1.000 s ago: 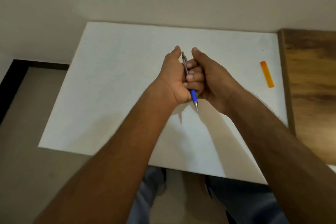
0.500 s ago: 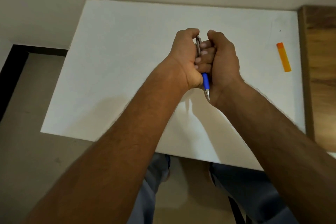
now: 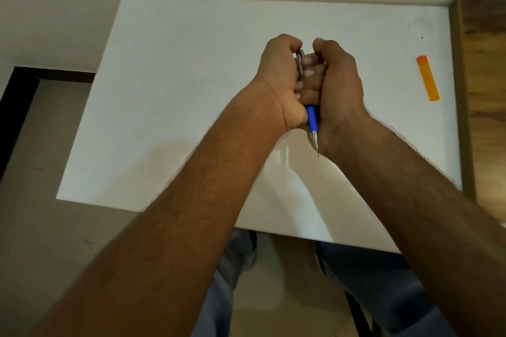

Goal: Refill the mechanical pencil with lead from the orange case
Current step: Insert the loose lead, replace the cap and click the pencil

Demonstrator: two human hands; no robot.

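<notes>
A mechanical pencil (image 3: 311, 120) with a blue grip and a metal tip points toward me above the middle of the white table (image 3: 169, 96). Both hands hold it. My left hand (image 3: 276, 82) wraps the upper barrel, its thumb curled over the top near the silver clip. My right hand (image 3: 336, 85) grips the barrel from the right, its fingers curled round it. The pencil's cap end is hidden between my thumbs. The orange lead case (image 3: 427, 78) lies flat at the table's right side, well away from both hands.
A wooden surface (image 3: 484, 107) adjoins the table on the right. A pale wall runs behind the table. Floor and a dark door frame (image 3: 16, 107) show at the left. My legs in blue trousers are below the near table edge.
Both thumbs, straight a second ago, have curled down over the pencil's top end. The hands stay together on the pencil. The orange case has not moved on the table.
</notes>
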